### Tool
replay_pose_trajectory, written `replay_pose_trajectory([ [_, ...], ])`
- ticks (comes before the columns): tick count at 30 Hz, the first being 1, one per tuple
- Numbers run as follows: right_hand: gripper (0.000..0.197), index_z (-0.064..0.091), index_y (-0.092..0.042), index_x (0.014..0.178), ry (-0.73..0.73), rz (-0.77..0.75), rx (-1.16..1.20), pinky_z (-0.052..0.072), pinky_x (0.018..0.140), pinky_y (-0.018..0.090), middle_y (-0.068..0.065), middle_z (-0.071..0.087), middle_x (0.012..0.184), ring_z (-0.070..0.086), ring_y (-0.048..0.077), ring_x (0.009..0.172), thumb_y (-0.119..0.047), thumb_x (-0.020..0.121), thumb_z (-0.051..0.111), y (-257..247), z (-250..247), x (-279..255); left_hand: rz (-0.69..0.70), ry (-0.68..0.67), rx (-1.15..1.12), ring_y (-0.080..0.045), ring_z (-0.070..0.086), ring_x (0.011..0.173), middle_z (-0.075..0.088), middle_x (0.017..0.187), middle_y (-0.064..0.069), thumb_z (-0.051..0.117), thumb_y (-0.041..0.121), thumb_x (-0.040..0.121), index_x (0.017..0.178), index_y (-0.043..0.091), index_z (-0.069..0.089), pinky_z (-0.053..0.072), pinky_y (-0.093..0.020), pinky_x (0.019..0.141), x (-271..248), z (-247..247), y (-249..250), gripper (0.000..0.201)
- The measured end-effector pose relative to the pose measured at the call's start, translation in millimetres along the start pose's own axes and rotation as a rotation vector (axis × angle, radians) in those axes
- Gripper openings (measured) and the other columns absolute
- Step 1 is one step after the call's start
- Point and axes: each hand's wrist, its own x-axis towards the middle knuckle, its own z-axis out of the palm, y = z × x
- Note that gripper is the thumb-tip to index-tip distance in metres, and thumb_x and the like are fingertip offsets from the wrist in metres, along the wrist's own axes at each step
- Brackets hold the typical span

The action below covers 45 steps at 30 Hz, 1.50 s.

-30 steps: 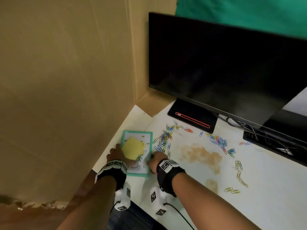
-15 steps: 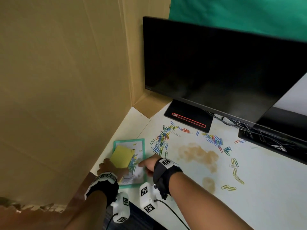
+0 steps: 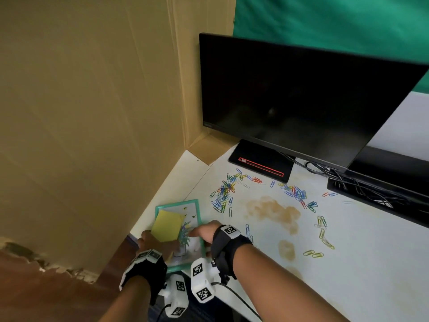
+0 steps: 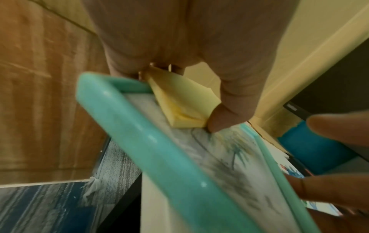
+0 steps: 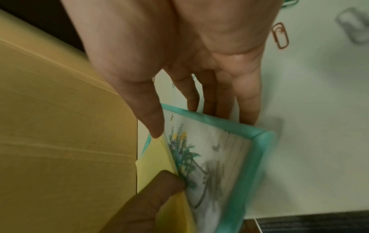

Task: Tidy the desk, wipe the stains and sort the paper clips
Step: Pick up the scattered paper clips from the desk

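A: Since the earlier head frames, the teal picture frame (image 3: 178, 235) and the yellow sticky-note pad (image 3: 167, 226) have been drawn back toward the near desk edge, and their near end now overhangs it.

B: How are they held?

A: The pad is pinned onto the picture by the thumb of the left hand (image 3: 155, 243), whose other fingers are hidden behind the frame, so pad and frame are gripped together as one stack. The frame's right edge is pinched by the right hand (image 3: 204, 231), thumb on the picture face and fingers reaching behind the rim. Two hands are probably used so the loose pad is not shed while the frame is carried clear of the desk (image 3: 348, 263).

B: What is shown by one view and not another?

A: The left thumb pressing the pad's corner is made plain only in the left wrist view, which also shows carpet below the frame. The right fingers tucked behind the rim are seen only from the right wrist, blurred though it is. Farther off, only the head view takes in the brown stains (image 3: 271, 210), still unwiped, the paper clips (image 3: 222, 196) scattered unsorted around them, and the dark monitor (image 3: 290, 101) at the back.
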Motion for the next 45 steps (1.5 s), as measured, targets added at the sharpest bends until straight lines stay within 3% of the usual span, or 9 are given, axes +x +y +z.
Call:
replay_pose_trajectory([
  [4,0.054,0.057,-0.006,0.124,0.03,-0.081,0.054,0.049,0.094,0.032,0.011,0.063,0.122,0.061,0.024,0.103,-0.027,0.078,0.073,11.7,10.9,-0.4,0.065,-0.024,-0.234,-0.036,0.054,0.11,0.048,0.129,-0.018,0.073,0.043,0.029,0.134,0.005,0.033,0.048,-0.042,0.091,-11.6,0.7,3.3,0.118],
  [12,0.027,0.055,-0.016,0.112,0.278,-0.397,0.222,0.047,0.077,0.03,0.007,0.063,0.103,0.057,0.025,0.088,-0.022,0.086,0.064,24.9,-36.9,-42.6,0.211,-0.082,-0.396,-0.031,0.056,0.106,0.055,0.121,-0.015,0.089,0.04,0.038,0.126,0.006,0.039,0.048,-0.041,0.088,-35.8,6.4,53.0,0.107],
  [18,0.025,0.056,-0.015,0.108,0.407,-0.487,0.539,0.049,0.096,0.045,0.013,0.063,0.111,0.061,0.029,0.1,-0.004,0.087,0.063,69.3,-117.0,-86.2,0.378,-0.253,-0.391,-0.024,0.054,0.1,0.054,0.12,-0.009,0.088,0.044,0.055,0.133,0.004,0.037,0.044,-0.034,0.088,-68.1,48.9,113.2,0.102],
  [22,0.029,0.056,-0.022,0.105,0.507,-0.49,0.655,0.047,0.098,0.051,0.014,0.062,0.12,0.059,0.036,0.111,0.0,0.087,0.061,123.6,-166.7,-128.5,0.455,-0.33,-0.294,-0.031,0.052,0.115,0.049,0.133,-0.017,0.086,0.041,0.061,0.135,0.001,0.034,0.044,-0.041,0.098,-109.1,95.0,143.4,0.098],
  [26,0.03,0.058,-0.024,0.106,0.604,-0.523,0.763,0.049,0.095,0.049,0.01,0.066,0.116,0.063,0.031,0.104,0.0,0.088,0.059,183.5,-200.1,-174.6,0.539,-0.469,-0.191,-0.024,0.049,0.096,0.047,0.113,-0.006,0.078,0.041,0.071,0.131,0.008,0.028,0.046,-0.038,0.088,-161.1,142.8,159.7,0.085],
  [33,0.035,0.058,-0.024,0.11,0.89,-0.553,1.064,0.05,0.094,0.05,0.009,0.068,0.114,0.065,0.033,0.103,0.004,0.089,0.056,297.5,-238.4,-250.8,0.689,-0.701,0.046,-0.025,0.053,0.091,0.053,0.118,-0.01,0.066,0.05,0.078,0.128,0.014,0.032,0.042,-0.027,0.064,-262.8,219.3,182.3,0.07],
  [36,0.042,0.057,-0.024,0.117,1.053,-0.558,1.221,0.049,0.094,0.052,0.009,0.067,0.118,0.063,0.034,0.106,0.007,0.088,0.055,351.2,-253.5,-286.8,0.723,-0.774,0.136,-0.023,0.048,0.08,0.049,0.094,-0.005,0.066,0.057,0.069,0.122,0.017,0.035,0.037,-0.024,0.054,-305.9,250.5,186.2,0.073],
  [41,0.047,0.048,-0.018,0.13,1.334,-0.633,1.531,0.059,0.072,0.039,0.007,0.064,0.12,0.065,0.028,0.097,0.008,0.091,0.047,442.6,-276.0,-350.3,0.845,-0.817,0.254,-0.014,0.05,0.074,0.05,0.088,0.003,0.058,0.048,0.086,0.119,0.02,0.035,0.036,-0.027,0.057,-375.2,305.7,182.7,0.049],
  [45,0.04,0.047,-0.008,0.129,1.558,-0.435,1.677,0.051,0.088,0.05,0.017,0.059,0.125,0.061,0.035,0.101,0.007,0.092,0.049,511.6,-291.7,-377.4,0.934,-0.88,0.355,-0.025,0.054,0.092,0.054,0.102,-0.001,0.058,0.051,0.085,0.123,0.022,0.036,0.042,-0.032,0.074,-432.3,346.3,177.0,0.053],
])
